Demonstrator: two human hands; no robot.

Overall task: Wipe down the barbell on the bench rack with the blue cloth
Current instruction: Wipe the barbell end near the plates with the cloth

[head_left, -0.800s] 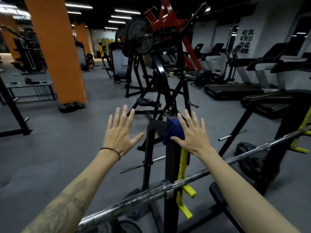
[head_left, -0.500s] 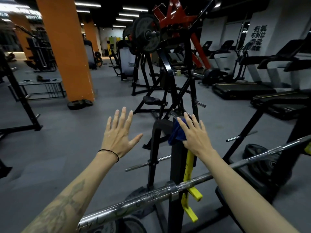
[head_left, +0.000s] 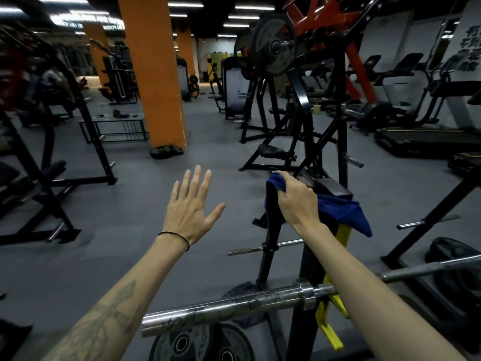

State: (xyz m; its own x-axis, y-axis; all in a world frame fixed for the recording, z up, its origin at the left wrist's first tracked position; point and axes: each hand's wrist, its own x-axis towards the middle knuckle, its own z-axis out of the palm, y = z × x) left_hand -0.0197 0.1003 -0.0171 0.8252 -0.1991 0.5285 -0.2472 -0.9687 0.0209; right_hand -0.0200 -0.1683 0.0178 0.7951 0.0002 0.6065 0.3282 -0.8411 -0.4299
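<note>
The right hand [head_left: 295, 201], flat on the blue cloth [head_left: 343, 212] a moment ago, now has its fingers curled round the soft, crumpled fabric atop the black rack post [head_left: 308, 259]; a loose corner hangs past the knuckles. The left hand [head_left: 188, 207] hovers, fingers spread, over bare grey floor [head_left: 125, 243]. The scuffed steel barbell [head_left: 234, 307] lies below both wrists

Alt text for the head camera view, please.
The right hand grips a blue cloth draped over the top of a black rack upright, while the left hand hovers open. A steel barbell rests across the rack below.
</note>
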